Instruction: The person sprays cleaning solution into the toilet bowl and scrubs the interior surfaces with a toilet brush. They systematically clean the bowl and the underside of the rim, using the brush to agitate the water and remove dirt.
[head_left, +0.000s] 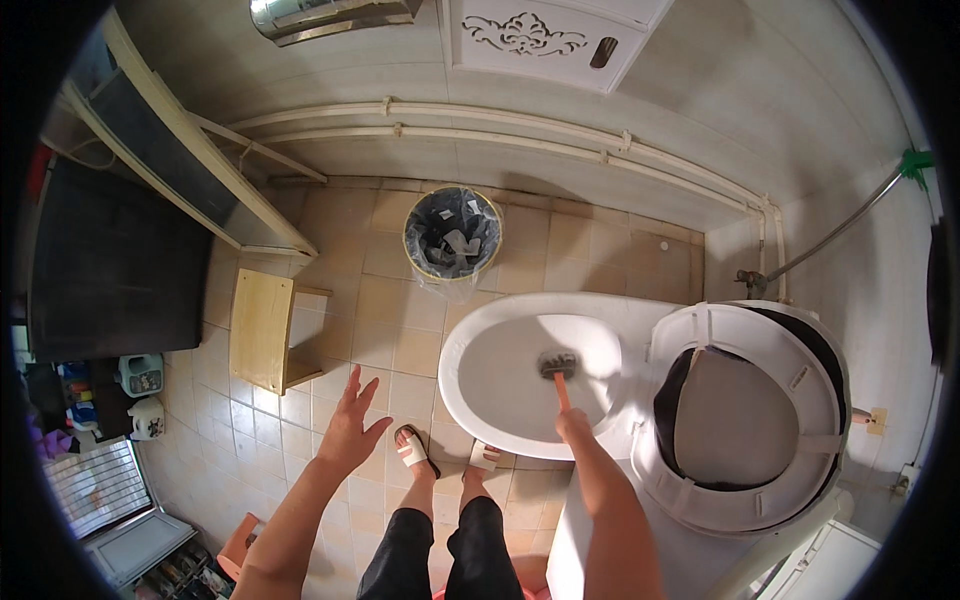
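Observation:
Under me stands a white toilet (450, 390), its bowl uncovered and its seat (720, 319) and lid raised at the right. My right hand (574, 426) is closed around the orange handle of a toilet brush (562, 391), above the near side of the bowl. That handle slants down to the dark spot at the bowl's outlet, where the brush head is hard to make out. In the air left of the toilet, my left hand (354, 421) is empty, with its fingers spread.
A lined waste bin (452, 232) with rubbish stands beyond the bowl. To the left are a small wooden stool (261, 330), an open framed door (172, 142) and several bottles (140, 375). Pipes (502, 112) run along the wall; a hose (832, 221) hangs at right.

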